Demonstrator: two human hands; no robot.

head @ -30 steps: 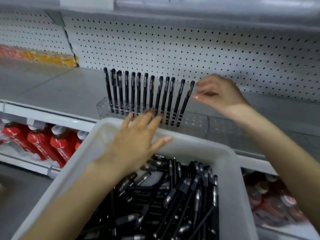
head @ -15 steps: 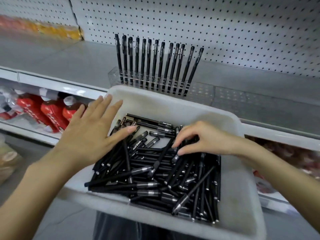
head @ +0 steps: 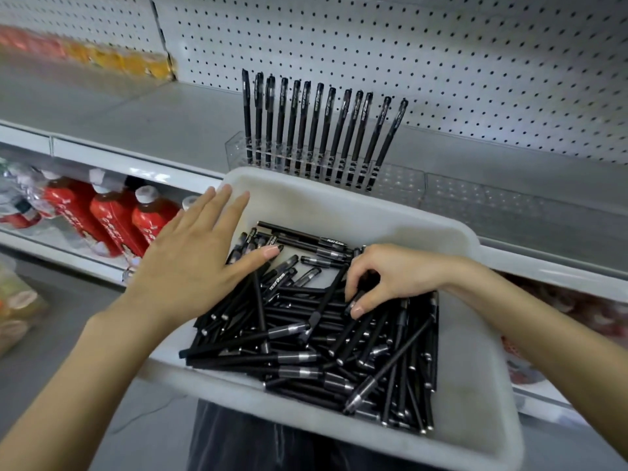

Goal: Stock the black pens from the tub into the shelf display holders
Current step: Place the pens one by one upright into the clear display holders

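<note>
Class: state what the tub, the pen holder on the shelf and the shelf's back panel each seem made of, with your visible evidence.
Tub: likely plastic, matt off-white, with moulded rounded rim and scuffs.
Pen holder: clear acrylic or similar plastic, glossy; the shelf shows through it.
Back panel: probably painted sheet metal, pale with regular punched holes, unconfirmed.

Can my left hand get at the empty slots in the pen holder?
Probably yes. The left hand is open and empty; the empty slots lie past the tub, right of the standing pens, with nothing over them.
</note>
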